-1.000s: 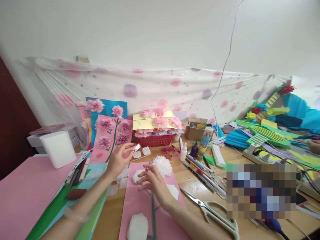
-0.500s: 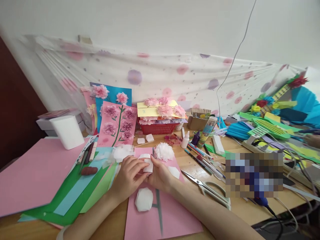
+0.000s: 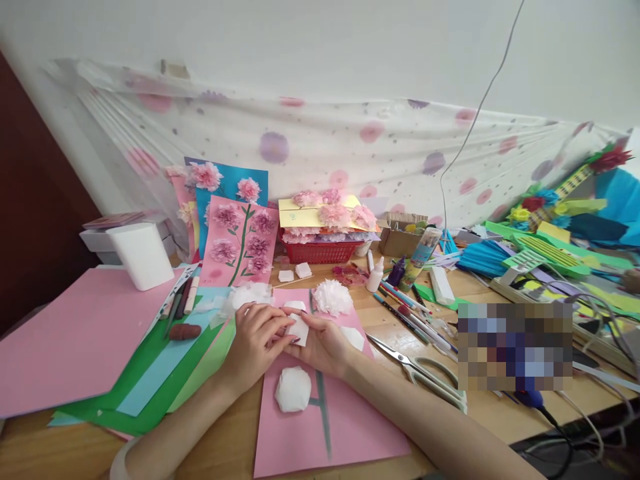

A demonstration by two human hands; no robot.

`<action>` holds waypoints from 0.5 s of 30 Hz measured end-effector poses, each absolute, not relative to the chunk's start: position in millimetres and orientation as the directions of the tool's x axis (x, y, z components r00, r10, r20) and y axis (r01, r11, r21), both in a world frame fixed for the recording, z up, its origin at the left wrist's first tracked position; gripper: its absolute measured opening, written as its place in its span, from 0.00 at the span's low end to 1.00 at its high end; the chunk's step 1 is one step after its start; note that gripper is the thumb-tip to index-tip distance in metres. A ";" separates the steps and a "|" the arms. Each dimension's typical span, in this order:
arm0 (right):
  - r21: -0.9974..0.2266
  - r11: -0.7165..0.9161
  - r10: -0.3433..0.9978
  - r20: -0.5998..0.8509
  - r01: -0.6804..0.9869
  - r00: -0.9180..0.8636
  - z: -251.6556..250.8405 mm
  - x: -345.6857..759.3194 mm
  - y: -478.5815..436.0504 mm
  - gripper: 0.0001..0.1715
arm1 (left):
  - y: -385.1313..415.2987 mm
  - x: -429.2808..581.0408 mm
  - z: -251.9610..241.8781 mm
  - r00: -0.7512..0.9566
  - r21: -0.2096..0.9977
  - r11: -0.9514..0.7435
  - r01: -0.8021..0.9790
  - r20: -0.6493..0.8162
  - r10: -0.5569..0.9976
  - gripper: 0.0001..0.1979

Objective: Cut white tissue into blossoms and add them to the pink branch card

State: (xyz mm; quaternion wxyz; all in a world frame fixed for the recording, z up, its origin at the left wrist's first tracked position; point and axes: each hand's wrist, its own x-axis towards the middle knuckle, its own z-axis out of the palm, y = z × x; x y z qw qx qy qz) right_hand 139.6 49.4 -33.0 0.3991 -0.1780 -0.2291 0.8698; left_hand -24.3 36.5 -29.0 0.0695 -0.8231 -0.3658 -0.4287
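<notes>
Both my hands meet over a pink card sheet (image 3: 345, 427) with a dark green painted stem. My left hand (image 3: 257, 343) and my right hand (image 3: 323, 343) pinch the same small white tissue piece (image 3: 299, 328) between their fingertips. A flat white tissue round (image 3: 293, 389) lies on the card just below my hands. A fluffed white tissue flower (image 3: 332, 297) sits on the card's far end, above my right hand.
Scissors (image 3: 425, 373) lie right of the card, pens and glue bottles (image 3: 395, 293) beyond. A red basket (image 3: 320, 252) with pink tissue flowers stands behind, flower pictures (image 3: 240, 240) left of it. Coloured paper sheets (image 3: 75, 333) cover the left; a white box (image 3: 143, 257) stands there.
My left hand came down from near the flower picture to join the right hand on the tissue piece. The camera tilted down and shifted slightly.
</notes>
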 end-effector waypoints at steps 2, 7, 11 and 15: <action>-0.548 -0.565 0.781 -0.112 -0.617 -0.615 -32.4 139.6 48.7 0.11 | 35.9 -23.7 -28.3 0.360 0.193 -0.716 0.671 0.760 0.542 0.04; -0.545 -0.578 0.767 -0.107 -0.607 -0.633 -30.4 138.6 47.3 0.13 | 33.5 -21.6 -26.0 0.326 0.223 -0.703 0.675 0.764 0.556 0.04; -0.567 -0.570 0.764 -0.099 -0.595 -0.637 -30.1 138.0 46.4 0.14 | 33.4 -22.3 -26.8 0.312 0.231 -0.695 0.681 0.767 0.560 0.05; -0.583 -0.555 0.773 -0.098 -0.594 -0.626 -31.0 138.9 46.3 0.10 | 33.3 -25.0 -26.6 0.343 0.169 -0.708 0.686 0.783 0.519 0.07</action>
